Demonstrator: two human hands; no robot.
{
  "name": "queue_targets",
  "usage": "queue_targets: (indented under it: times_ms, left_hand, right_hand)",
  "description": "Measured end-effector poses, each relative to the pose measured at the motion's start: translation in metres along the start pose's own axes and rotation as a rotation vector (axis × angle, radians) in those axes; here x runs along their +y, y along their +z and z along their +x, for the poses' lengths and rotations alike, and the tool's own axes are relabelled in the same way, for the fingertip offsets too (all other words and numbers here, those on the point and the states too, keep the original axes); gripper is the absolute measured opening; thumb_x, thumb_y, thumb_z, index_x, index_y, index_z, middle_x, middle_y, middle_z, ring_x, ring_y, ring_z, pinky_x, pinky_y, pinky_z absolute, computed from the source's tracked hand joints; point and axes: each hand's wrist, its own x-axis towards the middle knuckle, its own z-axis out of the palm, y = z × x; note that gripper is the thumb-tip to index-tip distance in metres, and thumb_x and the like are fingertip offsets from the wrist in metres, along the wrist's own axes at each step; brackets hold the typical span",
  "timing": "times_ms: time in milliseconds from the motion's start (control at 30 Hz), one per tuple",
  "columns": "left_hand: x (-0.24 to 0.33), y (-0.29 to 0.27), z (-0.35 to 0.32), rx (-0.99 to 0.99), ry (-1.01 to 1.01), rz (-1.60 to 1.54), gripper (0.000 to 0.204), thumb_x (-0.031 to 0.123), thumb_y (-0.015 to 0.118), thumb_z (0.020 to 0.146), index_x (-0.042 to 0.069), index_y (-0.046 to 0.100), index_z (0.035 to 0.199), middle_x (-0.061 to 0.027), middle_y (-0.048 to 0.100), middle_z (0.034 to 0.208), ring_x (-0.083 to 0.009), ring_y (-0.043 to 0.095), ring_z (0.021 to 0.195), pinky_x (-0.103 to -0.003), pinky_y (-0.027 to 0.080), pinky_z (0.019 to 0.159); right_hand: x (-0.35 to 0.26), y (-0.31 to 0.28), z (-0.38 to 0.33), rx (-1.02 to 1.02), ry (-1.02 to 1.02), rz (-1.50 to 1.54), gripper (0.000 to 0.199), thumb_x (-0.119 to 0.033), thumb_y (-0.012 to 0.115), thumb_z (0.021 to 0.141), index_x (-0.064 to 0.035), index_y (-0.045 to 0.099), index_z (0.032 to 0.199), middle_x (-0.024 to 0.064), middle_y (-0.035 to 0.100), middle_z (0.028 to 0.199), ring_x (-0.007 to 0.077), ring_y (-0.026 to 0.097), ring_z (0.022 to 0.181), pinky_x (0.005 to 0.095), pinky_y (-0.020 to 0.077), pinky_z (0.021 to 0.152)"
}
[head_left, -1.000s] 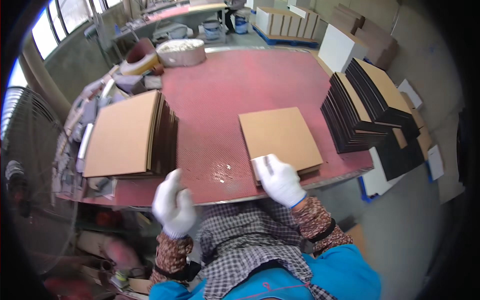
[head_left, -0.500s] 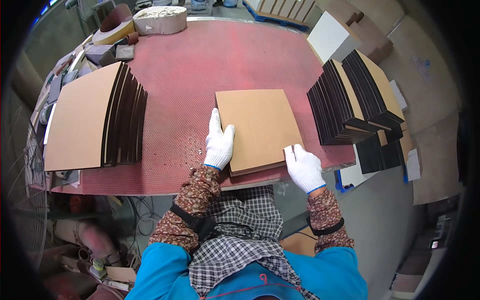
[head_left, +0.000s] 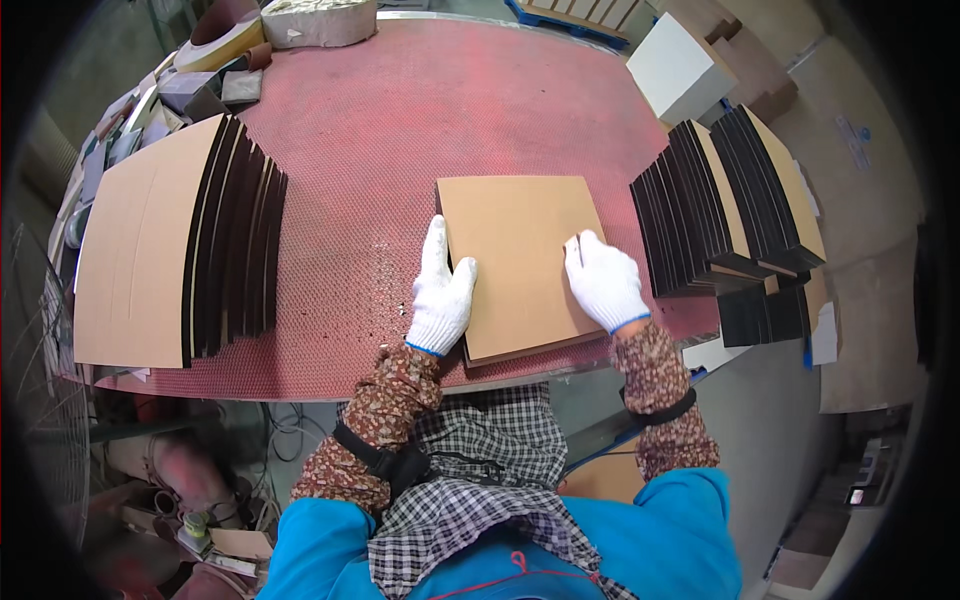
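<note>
Right hand (head_left: 605,280) now farther up the tan board (head_left: 522,265) (earlier at its near corner)

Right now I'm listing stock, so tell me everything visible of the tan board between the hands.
The tan board is flat, four-sided and plain, like fibreboard or cardboard. It lies slightly turned near the front of the red table, with darker edges showing at its left and front; any layers beneath can't be counted. The gloved left hand lies along its left edge; the curled right hand is at its right side.

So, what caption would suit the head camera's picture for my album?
Gloved left hand and right hand at a tan board on a red table, between dark-edged stacks.
</note>
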Motion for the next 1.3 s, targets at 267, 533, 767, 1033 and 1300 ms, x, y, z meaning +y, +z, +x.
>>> queue_targets:
  times_ms: [267,533,767,1033,1300]
  left_hand:
    - [0.008,-0.001,-0.001,-0.015,-0.023,-0.022,0.072,0.013,0.057,0.097,-0.003,0.023,0.159,-0.0237,0.033,0.162,-0.0328,0.036,0.15,-0.038,0.031,0.122]
    - [-0.002,0.0,0.001,0.006,0.018,-0.106,0.072,0.012,0.059,0.097,-0.004,0.025,0.158,-0.0231,0.034,0.162,-0.0315,0.036,0.15,-0.037,0.032,0.121]
    - [-0.011,-0.004,-0.002,0.015,0.059,-0.093,0.069,0.011,0.058,0.097,-0.006,0.027,0.157,-0.0247,0.034,0.162,-0.0321,0.034,0.15,-0.037,0.029,0.123]
    - [-0.004,-0.006,-0.005,-0.014,0.08,-0.087,0.066,0.009,0.054,0.099,-0.007,0.026,0.157,-0.0255,0.031,0.163,-0.0327,0.03,0.152,-0.04,0.027,0.124]
    - [-0.009,-0.004,-0.006,-0.002,0.113,-0.116,0.066,0.005,0.056,0.098,-0.008,0.028,0.156,-0.0263,0.031,0.162,-0.0329,0.03,0.152,-0.038,0.026,0.125]
  right_hand:
    - [0.012,0.026,0.077,0.135,-0.116,0.037,0.03,-0.03,0.049,0.101,-0.0036,0.062,0.095,0.0192,0.069,0.073,0.0387,0.07,0.069,0.0497,0.057,0.064]
    - [0.01,0.015,0.046,0.008,-0.054,0.077,0.032,-0.031,0.046,0.103,-0.0033,0.062,0.097,0.0227,0.07,0.08,0.0406,0.07,0.076,0.0516,0.0563,0.071]
    - [-0.001,-0.027,-0.057,-0.211,0.051,0.097,0.034,-0.034,0.045,0.104,-0.004,0.06,0.096,0.0242,0.068,0.075,0.044,0.069,0.074,0.0545,0.0548,0.074]
    - [-0.023,-0.021,-0.076,-0.104,-0.009,0.12,0.03,-0.033,0.051,0.103,-0.0056,0.057,0.092,0.0205,0.066,0.067,0.0407,0.068,0.064,0.051,0.0555,0.061]
    - [-0.02,0.01,0.001,-0.031,-0.11,0.061,0.034,-0.034,0.046,0.104,-0.0046,0.059,0.094,0.0241,0.068,0.073,0.043,0.069,0.07,0.054,0.0556,0.067]
